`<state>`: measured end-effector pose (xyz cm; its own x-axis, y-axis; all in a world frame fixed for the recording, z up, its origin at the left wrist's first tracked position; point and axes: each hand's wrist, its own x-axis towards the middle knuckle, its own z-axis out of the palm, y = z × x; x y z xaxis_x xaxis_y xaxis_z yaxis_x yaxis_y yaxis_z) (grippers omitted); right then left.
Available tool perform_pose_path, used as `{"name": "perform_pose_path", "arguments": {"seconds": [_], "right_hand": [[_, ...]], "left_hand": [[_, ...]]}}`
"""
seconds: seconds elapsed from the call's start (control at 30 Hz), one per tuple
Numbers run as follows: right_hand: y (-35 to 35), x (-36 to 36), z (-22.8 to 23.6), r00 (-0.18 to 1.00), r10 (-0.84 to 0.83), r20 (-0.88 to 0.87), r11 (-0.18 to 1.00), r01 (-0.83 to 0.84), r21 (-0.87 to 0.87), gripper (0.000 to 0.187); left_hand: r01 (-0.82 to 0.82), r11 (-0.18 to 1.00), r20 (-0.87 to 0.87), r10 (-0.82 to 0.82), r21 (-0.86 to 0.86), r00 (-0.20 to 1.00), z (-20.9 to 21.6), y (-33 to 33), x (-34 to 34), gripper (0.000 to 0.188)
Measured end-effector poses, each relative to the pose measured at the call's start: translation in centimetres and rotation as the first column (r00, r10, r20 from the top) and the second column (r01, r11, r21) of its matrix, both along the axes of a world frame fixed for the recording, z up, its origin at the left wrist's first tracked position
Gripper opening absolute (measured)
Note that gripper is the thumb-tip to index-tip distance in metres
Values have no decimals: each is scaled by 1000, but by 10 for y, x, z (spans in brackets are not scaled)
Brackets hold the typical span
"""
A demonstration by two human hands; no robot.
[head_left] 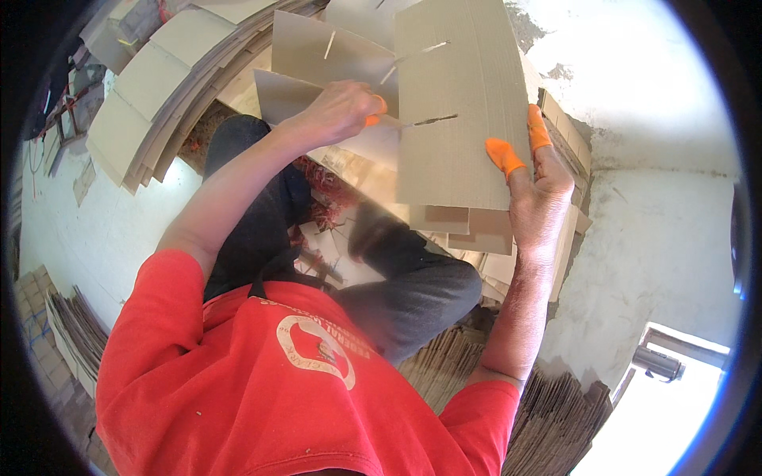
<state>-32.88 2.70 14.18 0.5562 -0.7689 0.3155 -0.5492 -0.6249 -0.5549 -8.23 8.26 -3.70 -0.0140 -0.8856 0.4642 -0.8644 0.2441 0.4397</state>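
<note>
My right hand (541,186), with orange finger covers on thumb and finger, grips the right edge of a tall brown cardboard sheet (460,163) that has slots cut in from its left side. Left of it, my left hand (337,115) is closed in a pinch, orange covers on its fingertips. It is at a slotted cardboard divider piece (278,97), whose edge meets the tall sheet near the lower slot. Behind that hand stands another cardboard piece (305,51) with a slot. The pinched fingertips are partly hidden.
Stacks of cardboard sheets (151,95) lean at the upper left. More cardboard pieces (484,232) lie below the tall sheet. Bundled cardboard (556,420) is piled by my right elbow, next to the wall (651,238). Red scraps (321,202) lie between my legs.
</note>
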Motion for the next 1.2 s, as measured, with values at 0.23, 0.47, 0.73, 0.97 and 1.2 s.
{"name": "perform_pose_path", "arguments": {"seconds": [0.23,0.47,0.73,0.97,1.2], "right_hand": [[11,7,0,1000,-8,-13,998,7,-70,59],[14,2,-3,1000,-5,3,1000,5,-10,57],[-2,18,-23,992,129,-12,990,-128,60,50],[-4,36,-55,982,156,-103,975,-137,175,38],[-7,29,-115,913,306,-268,945,-326,-31,49]], "left_hand": [[-32,999,-8,33,29,999,11,3,-3,13],[-1,1000,-38,1,-14,999,3,-1,0,11],[35,999,-70,-37,-22,997,4,-5,-2,10],[6,1000,-46,-5,20,999,7,-10,-5,10],[39,999,-14,-39,1,999,5,-13,-9,11]]}}
